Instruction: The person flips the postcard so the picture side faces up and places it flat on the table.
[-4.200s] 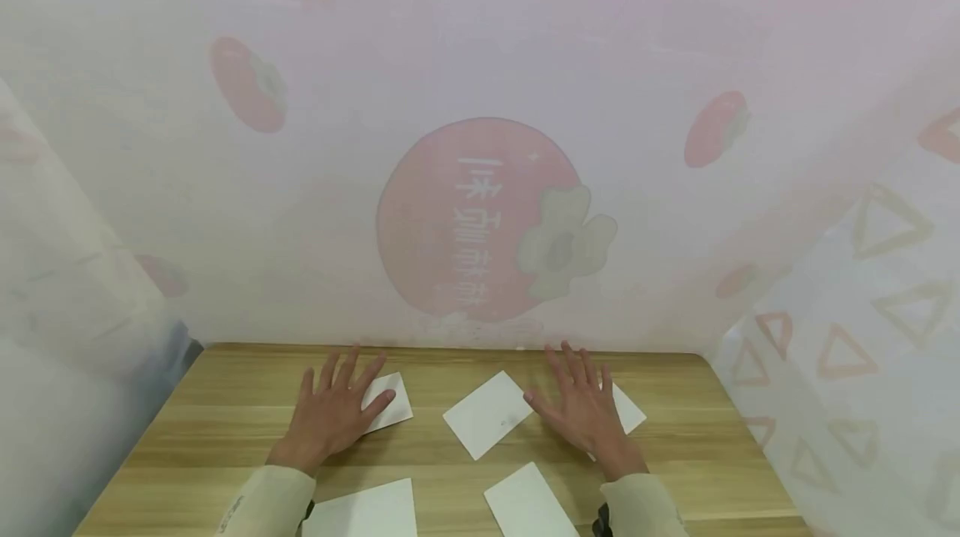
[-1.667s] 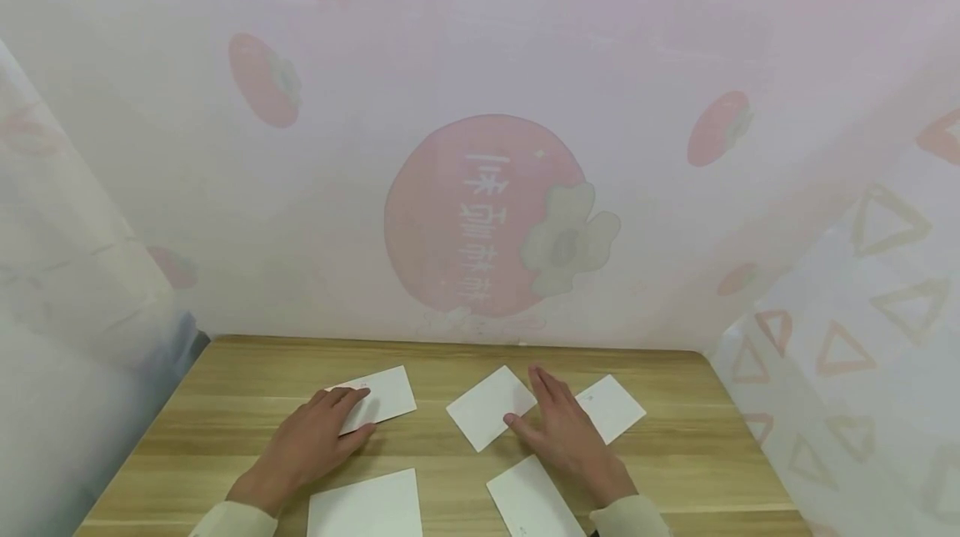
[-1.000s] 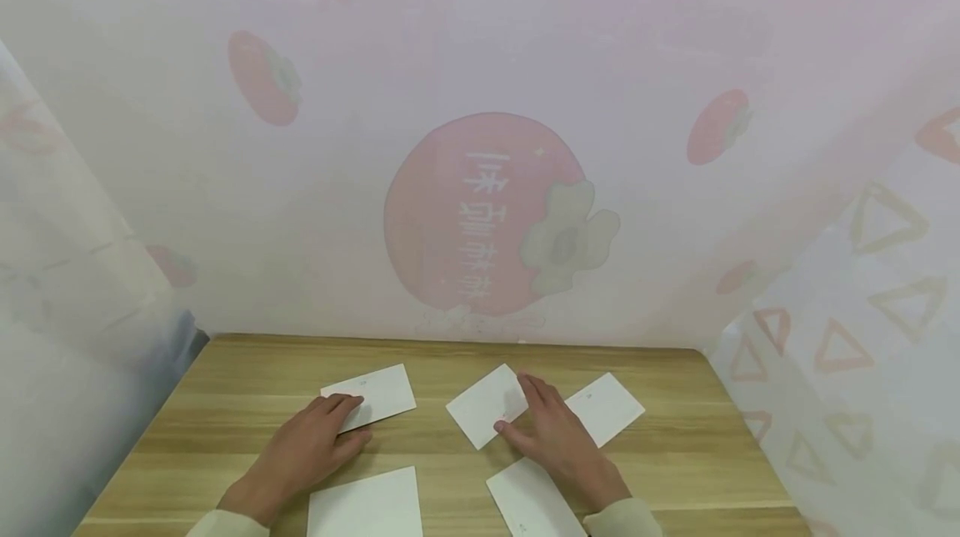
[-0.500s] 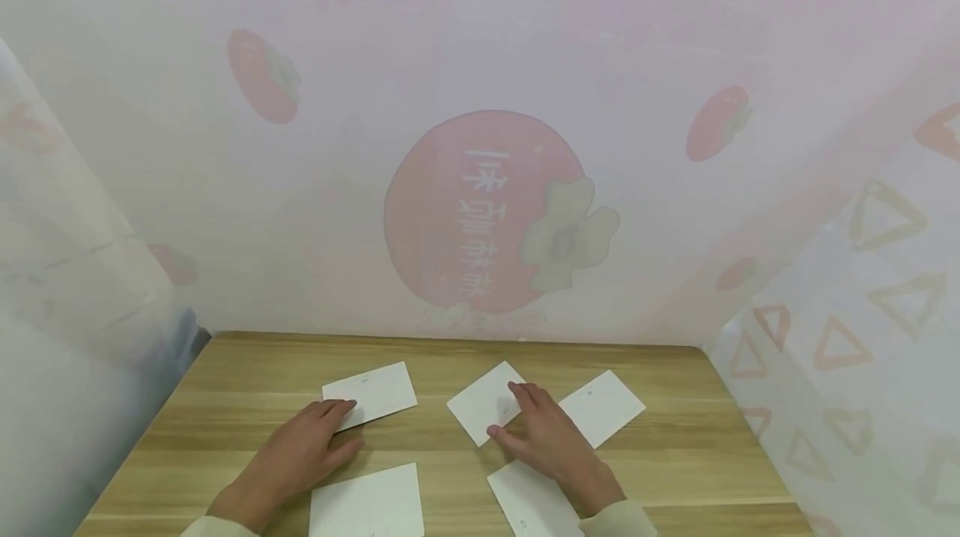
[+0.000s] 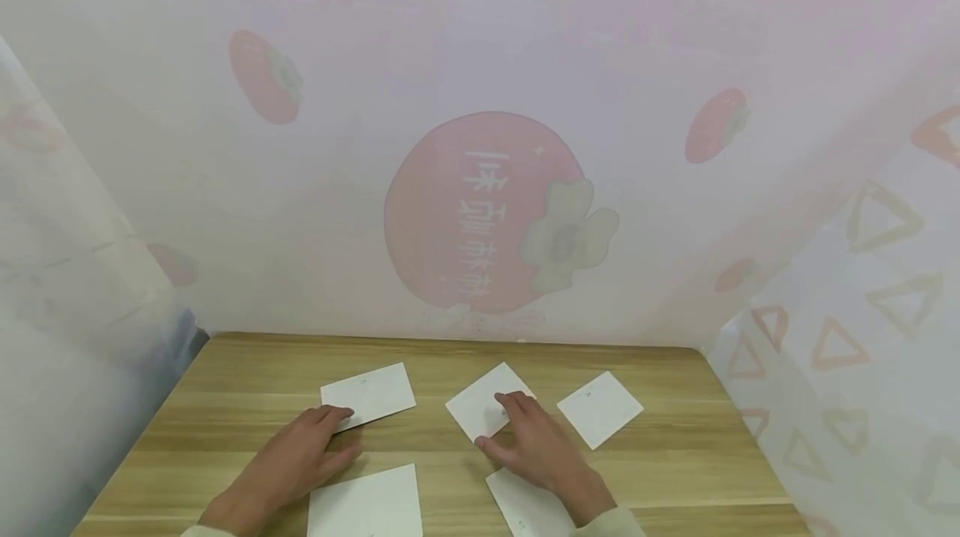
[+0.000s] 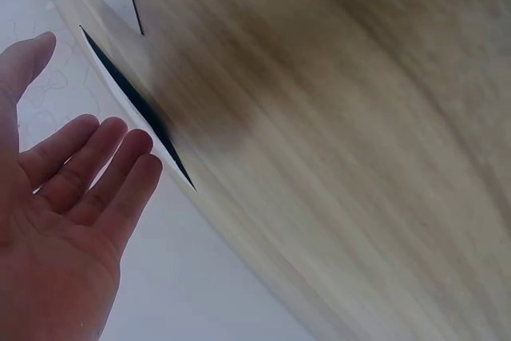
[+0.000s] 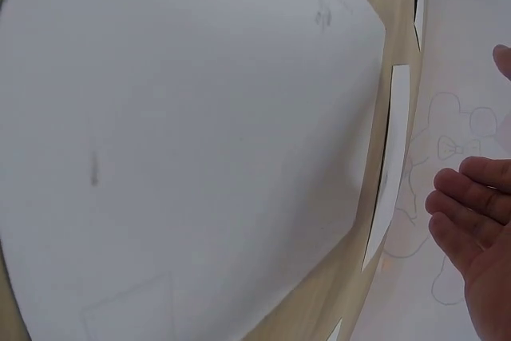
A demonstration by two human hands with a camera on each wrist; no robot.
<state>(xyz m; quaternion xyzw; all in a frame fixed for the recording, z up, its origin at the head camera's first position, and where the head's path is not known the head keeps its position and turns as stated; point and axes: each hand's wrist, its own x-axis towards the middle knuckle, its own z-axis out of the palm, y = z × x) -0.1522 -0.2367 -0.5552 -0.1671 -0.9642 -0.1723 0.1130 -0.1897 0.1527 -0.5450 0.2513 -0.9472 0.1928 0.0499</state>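
Note:
Several white rectangular cards lie on the wooden table in the head view. My left hand [image 5: 296, 458] is held at the near edge of the back left card [image 5: 378, 393], fingers together and loosely bent, thumb apart. In the left wrist view the palm [image 6: 68, 237] shows nothing in it. Over the near side of the back middle card [image 5: 477, 404] is my right hand [image 5: 543, 454], its fingers relaxed and thumb apart. No card is between the fingers [image 7: 463, 197] in the right wrist view. Whether either hand touches a card I cannot tell.
The back right card [image 5: 600, 409] lies right of my right hand. Nearer me are the front left card [image 5: 367, 504] and the front right card [image 5: 525, 508], partly under my right forearm. A printed cloth [image 5: 337, 187] hangs behind the table [image 5: 187, 429].
Both hands were spread flat farther back on the table. They have drawn nearer, their fingers closer together. The right hand has shifted left, uncovering the right card. The cards stay in place.

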